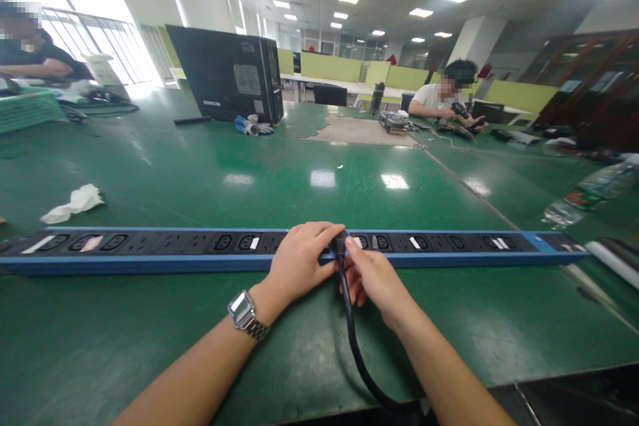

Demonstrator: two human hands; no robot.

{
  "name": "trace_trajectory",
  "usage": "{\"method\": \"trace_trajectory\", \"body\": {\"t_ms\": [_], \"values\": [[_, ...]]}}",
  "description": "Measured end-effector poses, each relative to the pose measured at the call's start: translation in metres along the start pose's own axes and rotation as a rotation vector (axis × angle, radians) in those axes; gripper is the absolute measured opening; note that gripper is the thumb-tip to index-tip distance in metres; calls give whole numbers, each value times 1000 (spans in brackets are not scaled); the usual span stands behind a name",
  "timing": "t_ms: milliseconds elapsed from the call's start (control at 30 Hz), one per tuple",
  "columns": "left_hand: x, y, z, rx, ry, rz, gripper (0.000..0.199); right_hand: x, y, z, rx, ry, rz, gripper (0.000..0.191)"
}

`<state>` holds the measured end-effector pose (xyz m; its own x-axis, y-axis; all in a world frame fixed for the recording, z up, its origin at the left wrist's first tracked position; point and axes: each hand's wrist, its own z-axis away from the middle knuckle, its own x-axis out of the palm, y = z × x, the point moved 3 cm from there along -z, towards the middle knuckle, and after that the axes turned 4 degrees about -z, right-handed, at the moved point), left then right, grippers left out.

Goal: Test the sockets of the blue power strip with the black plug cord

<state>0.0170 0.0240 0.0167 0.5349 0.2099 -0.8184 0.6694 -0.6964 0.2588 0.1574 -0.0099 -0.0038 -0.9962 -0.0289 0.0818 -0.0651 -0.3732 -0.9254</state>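
A long blue power strip (150,265) with a row of black sockets lies across the green table. My left hand (303,259) rests over the middle of the strip, its fingers closed round the strip beside a black plug. The plug (341,238) is at the strip's middle, between both hands, and its thick black cable (352,339) runs down to the table's near edge. My right hand (372,274) is closed on the plug from the right, thumb near its top. Whether the plug is fully seated is hidden by the fingers.
Crumpled white tissue (74,204) lies at the left, a plastic bottle (594,190) at the right. Behind stand a black computer case (229,76), gloves (253,125) and a green basket (30,110). Two people sit at the far left and back right.
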Motion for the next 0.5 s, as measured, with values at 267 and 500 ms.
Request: {"method": "trace_trajectory", "body": {"t_ms": [267, 500], "values": [[6, -1, 2, -23, 33, -91, 71, -23, -40, 23, -241, 60, -418, 39], [5, 2, 1, -7, -12, -88, 46, -113, -20, 24, 38, 216, -415, 40]]}}
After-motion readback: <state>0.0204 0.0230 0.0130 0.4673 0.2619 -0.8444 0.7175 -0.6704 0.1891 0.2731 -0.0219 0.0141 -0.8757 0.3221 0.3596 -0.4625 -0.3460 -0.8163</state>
